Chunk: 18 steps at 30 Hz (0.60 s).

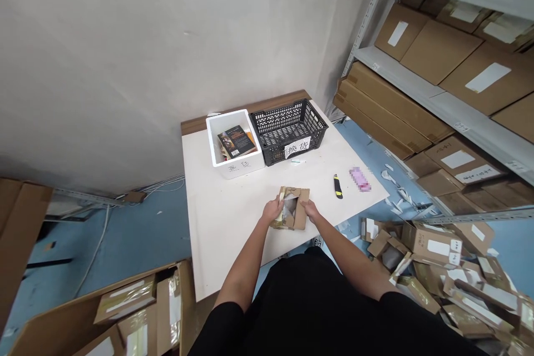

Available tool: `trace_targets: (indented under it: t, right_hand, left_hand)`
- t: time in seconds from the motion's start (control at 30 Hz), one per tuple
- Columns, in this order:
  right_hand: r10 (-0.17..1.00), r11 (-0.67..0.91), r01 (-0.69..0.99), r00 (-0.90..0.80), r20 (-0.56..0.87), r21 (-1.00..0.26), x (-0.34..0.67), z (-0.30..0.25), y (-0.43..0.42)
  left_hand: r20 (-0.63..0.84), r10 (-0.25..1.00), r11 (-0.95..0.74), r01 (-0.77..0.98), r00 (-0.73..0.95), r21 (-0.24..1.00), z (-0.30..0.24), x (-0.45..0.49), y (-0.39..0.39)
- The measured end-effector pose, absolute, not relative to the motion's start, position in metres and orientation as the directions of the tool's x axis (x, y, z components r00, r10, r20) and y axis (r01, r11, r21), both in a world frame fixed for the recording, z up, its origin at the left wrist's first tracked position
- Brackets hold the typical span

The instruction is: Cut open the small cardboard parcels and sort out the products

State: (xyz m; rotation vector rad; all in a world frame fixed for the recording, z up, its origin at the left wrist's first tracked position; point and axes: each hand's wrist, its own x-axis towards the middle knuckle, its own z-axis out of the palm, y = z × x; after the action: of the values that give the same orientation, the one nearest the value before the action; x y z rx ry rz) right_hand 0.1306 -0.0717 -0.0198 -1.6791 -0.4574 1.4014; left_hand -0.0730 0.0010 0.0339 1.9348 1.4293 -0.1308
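A small cardboard box (301,216) with its top flaps parted lies near the front edge of the white table. Something greyish, perhaps wrapping, shows inside the opening; I cannot make out what it is. My left hand (272,209) grips the box's left side, thumb on the flap. On the right flap, my right hand (310,209) is closed the same way. To the right of the box lies a black and yellow utility knife (337,186), apart from both hands. A pink blurred item (360,179) sits further right.
Behind stand a white foam box (244,168) holding books (237,142) and a black plastic crate (275,156) with a label. Shelves of cartons (442,50) rise at right. Opened boxes (434,245) are heaped on the floor; a large carton (186,295) of parcels stands front left.
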Motion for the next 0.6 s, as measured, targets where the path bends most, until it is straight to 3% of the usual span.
trace_targets:
  t: [0.23, 0.43, 0.6]
  right_hand:
    - [0.775, -0.505, -0.273, 0.275, -0.570, -0.818, 0.134, -0.039, -0.073]
    - [0.835, -0.470, 0.025, 0.338, -0.435, -0.883, 0.117, -0.038, -0.055]
    - [0.820, -0.496, -0.063, 0.296, -0.491, -0.866, 0.120, -0.035, -0.059]
  left_hand:
    - [-0.430, 0.801, -0.153, 0.836, 0.417, 0.526, 0.037, -0.087, -0.003]
    - [-0.480, 0.868, 0.012, 0.961, 0.127, 0.276, 0.048, -0.052, 0.003]
    - [-0.461, 0.870, -0.068, 0.969, 0.174, 0.236, 0.050, -0.038, 0.010]
